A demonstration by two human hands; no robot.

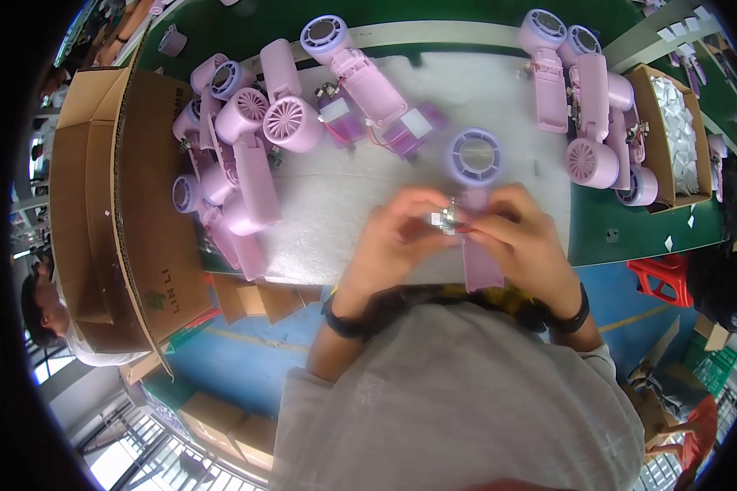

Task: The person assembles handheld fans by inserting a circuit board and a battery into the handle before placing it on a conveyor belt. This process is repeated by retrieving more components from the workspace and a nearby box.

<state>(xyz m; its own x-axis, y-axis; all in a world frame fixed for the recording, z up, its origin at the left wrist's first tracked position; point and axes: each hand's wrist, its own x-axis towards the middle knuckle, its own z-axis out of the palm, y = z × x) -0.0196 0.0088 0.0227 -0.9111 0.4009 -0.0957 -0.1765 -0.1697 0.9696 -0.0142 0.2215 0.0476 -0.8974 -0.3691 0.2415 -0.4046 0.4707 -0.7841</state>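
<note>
While work centres on the near half of the white mat (323, 192), the left hand (385, 243) has fingers clamped on one small electronic part (443, 218); right hand (522, 241): finger hold cannot be told. Steady support, wires (464, 230) slack, likely serves best. Beneath: one pink fan (483, 266). Mat's far half: two purple blocks (347, 128). Cartons (168, 204) flanking mat: two. Piled fans (255, 176): overlapped, uncountable.

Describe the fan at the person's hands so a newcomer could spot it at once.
Find the white mat on the green table, then its near side. There, a pink fan points its round lilac head toward the far side, its handle partly hidden by the right hand. Unlike the left cluster and right cluster of fans, it alone has hands at it.
</note>
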